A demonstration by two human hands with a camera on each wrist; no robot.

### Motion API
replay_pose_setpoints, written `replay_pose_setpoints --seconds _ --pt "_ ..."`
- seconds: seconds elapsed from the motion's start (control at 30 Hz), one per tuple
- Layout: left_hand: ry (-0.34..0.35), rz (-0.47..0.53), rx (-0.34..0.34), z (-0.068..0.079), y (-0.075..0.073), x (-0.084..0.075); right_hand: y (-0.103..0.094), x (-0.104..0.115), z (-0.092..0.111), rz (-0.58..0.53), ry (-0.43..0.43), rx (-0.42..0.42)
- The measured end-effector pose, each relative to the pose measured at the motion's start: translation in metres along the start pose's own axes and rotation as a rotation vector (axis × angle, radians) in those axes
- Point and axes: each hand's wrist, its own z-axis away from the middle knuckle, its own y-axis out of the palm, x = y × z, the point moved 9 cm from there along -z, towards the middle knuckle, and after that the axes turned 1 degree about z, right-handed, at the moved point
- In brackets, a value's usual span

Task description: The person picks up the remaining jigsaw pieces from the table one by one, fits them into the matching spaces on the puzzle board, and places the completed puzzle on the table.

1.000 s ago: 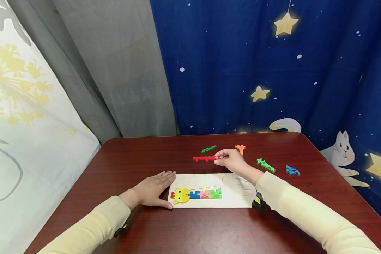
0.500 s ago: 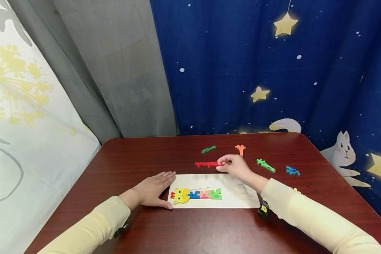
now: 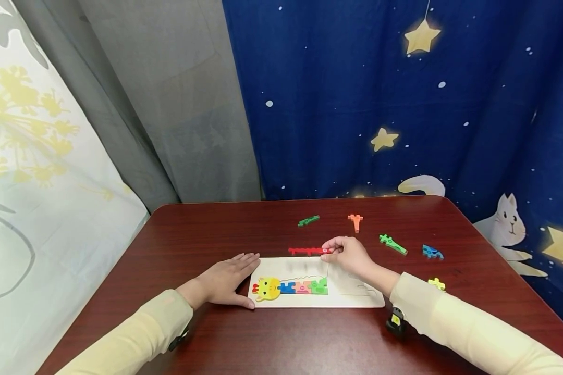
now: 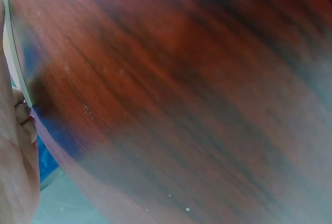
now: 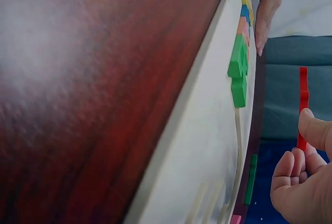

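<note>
My right hand (image 3: pixel 352 255) pinches one end of a long red puzzle piece (image 3: pixel 305 251), held up over the far edge of a white puzzle board (image 3: pixel 281 265). In the right wrist view thumb and fingers grip the lower end of that red piece (image 5: pixel 304 86). My left hand (image 3: pixel 230 280) lies with straight fingers at the board's left end, thumb at its near corner. On the board lie a yellow giraffe head (image 3: pixel 268 289) and a row of blue (image 3: pixel 288 287), pink (image 3: pixel 302 287) and green (image 3: pixel 319 286) pieces. My right hand and wrist hide part of the board's right side.
Loose pieces lie beyond and right of the board: dark green (image 3: pixel 308 221), orange (image 3: pixel 355 222), light green (image 3: pixel 393 244), blue (image 3: pixel 432 252) and yellow (image 3: pixel 436 284). They rest on a dark red-brown table (image 3: pixel 206 224). Curtains (image 3: pixel 328 104) hang behind it.
My right hand has moved nearer and slightly right, bringing the red piece from beyond the board to its far edge. The yellow piece has come out from behind my right sleeve. My left hand stays put.
</note>
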Motion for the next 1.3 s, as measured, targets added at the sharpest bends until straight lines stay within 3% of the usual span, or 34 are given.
replay_pose_setpoints --seconds 0.43,1.3 --pt "-0.006 0.011 0.009 0.001 -0.002 -0.001 0.009 -0.005 0.011 -0.013 0.019 0.023" --pt "0.014 -0.011 -0.009 0.001 -0.003 0.000 0.030 -0.003 0.023 0.032 -0.047 0.070"
